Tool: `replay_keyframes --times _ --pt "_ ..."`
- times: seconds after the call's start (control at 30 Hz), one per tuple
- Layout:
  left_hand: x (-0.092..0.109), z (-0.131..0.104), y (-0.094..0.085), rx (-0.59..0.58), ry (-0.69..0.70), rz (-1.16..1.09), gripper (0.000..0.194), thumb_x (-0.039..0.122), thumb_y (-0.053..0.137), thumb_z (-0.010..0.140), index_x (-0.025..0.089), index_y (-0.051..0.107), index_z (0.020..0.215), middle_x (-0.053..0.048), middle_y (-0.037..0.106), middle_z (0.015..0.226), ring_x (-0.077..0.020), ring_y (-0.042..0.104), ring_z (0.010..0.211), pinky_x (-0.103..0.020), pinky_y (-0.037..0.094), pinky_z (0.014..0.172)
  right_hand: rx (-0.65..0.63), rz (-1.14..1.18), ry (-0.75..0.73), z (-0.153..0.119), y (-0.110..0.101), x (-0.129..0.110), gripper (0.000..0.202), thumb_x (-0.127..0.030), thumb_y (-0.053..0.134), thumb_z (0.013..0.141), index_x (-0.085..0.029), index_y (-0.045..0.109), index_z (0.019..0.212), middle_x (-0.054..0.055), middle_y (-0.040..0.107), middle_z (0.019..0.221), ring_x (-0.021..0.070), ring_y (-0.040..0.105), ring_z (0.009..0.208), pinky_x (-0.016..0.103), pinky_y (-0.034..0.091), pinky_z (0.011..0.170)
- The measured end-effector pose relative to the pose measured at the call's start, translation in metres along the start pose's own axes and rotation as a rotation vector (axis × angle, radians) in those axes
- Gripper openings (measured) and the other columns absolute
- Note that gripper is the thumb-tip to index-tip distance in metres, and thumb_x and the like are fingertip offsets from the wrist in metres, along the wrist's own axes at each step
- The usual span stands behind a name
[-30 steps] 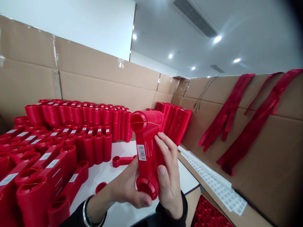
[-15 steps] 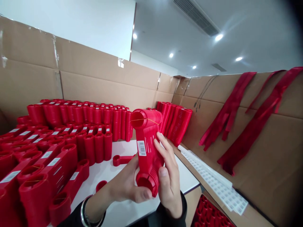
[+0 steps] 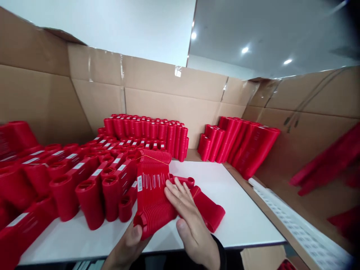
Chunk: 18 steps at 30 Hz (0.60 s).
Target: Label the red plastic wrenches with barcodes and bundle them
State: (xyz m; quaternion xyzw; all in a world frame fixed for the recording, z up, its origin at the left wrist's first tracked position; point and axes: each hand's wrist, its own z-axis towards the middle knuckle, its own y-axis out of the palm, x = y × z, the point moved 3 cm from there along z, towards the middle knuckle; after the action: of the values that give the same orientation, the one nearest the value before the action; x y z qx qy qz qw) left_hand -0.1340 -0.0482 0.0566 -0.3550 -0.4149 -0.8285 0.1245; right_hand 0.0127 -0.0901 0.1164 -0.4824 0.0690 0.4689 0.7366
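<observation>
Red bundle (image 3: pixel 152 195), held above white table (image 3: pixel 242 202); rubber band (image 3: pixel 156 159), likely keeping pieces together. Left hand (image 3: pixel 129 240) grips near end; right hand (image 3: pixel 191 221), outstretched, rests against side, presumably steadying. Labelled bundles (image 3: pixel 110 198) at left, labels (image 3: pixel 121 167) upward, probably for legibility.

Surface: white table (image 3: pixel 247 206) | left: labelled red bundles (image 3: pixel 90 204) stand in crowded rows | middle: separate red bundle (image 3: pixel 208 207) lies near slim red piece (image 3: pixel 189 181)
</observation>
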Motion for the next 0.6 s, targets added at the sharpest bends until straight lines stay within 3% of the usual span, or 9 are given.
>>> replay_keyframes --times 0.1,0.2,0.3,0.43,0.5,0.6 --pt "0.005 -0.02 0.004 -0.07 -0.002 -0.137 0.054 0.064 0.059 0.079 0.034 0.065 0.124 -0.003 0.07 0.12 -0.0337 0.057 0.122 -0.051 0.043 0.106 -0.011 0.019 -0.078 0.008 0.006 0.003 0.055 -0.054 0.025 0.099 -0.038 0.024 0.152 -0.006 0.028 0.158 0.0254 0.014 0.15 0.057 0.009 0.121" --pt "0.007 -0.036 0.004 -0.063 -0.011 -0.235 0.061 0.065 0.059 0.078 0.029 0.064 0.126 -0.007 0.07 0.118 -0.0335 0.066 0.108 -0.049 0.054 0.091 0.008 0.033 -0.131 0.015 0.014 0.005 0.057 -0.056 0.023 0.099 -0.036 0.025 0.152 -0.004 0.027 0.159 0.0275 0.013 0.15 0.059 0.008 0.12" --pt "0.009 -0.044 -0.001 0.007 0.002 -0.312 0.059 0.067 0.056 0.078 0.025 0.07 0.117 -0.008 0.073 0.112 -0.0305 0.07 0.095 -0.042 0.058 0.078 0.005 0.053 -0.197 0.013 0.026 0.007 0.057 -0.056 0.022 0.099 -0.035 0.03 0.151 -0.003 0.031 0.158 0.0292 0.014 0.149 0.061 0.008 0.119" --pt "0.017 -0.045 -0.003 0.078 -0.028 -0.326 0.053 0.062 0.059 0.078 0.024 0.072 0.111 -0.007 0.073 0.111 -0.0276 0.07 0.091 -0.038 0.058 0.077 -0.011 0.083 -0.28 0.003 0.041 0.011 0.052 -0.051 0.027 0.1 -0.033 0.038 0.148 0.0 0.042 0.152 0.0301 0.023 0.147 0.062 0.01 0.119" --pt "0.022 -0.043 0.002 0.009 -0.056 -0.292 0.055 0.063 0.059 0.077 0.023 0.071 0.113 -0.009 0.073 0.107 -0.0294 0.07 0.089 -0.041 0.057 0.076 0.115 0.115 -0.212 0.003 0.041 0.017 0.046 -0.042 0.033 0.1 -0.034 0.044 0.144 0.0 0.045 0.15 0.0295 0.027 0.146 0.06 0.016 0.119" --pt "0.025 -0.043 0.005 -0.118 -0.104 -0.269 0.055 0.063 0.059 0.078 0.023 0.07 0.114 -0.009 0.073 0.1 -0.0325 0.069 0.092 -0.046 0.055 0.078 0.403 0.341 0.033 0.009 0.031 0.027 0.045 -0.034 0.04 0.099 -0.036 0.042 0.144 0.002 0.037 0.155 0.0277 0.032 0.144 0.054 0.032 0.115"
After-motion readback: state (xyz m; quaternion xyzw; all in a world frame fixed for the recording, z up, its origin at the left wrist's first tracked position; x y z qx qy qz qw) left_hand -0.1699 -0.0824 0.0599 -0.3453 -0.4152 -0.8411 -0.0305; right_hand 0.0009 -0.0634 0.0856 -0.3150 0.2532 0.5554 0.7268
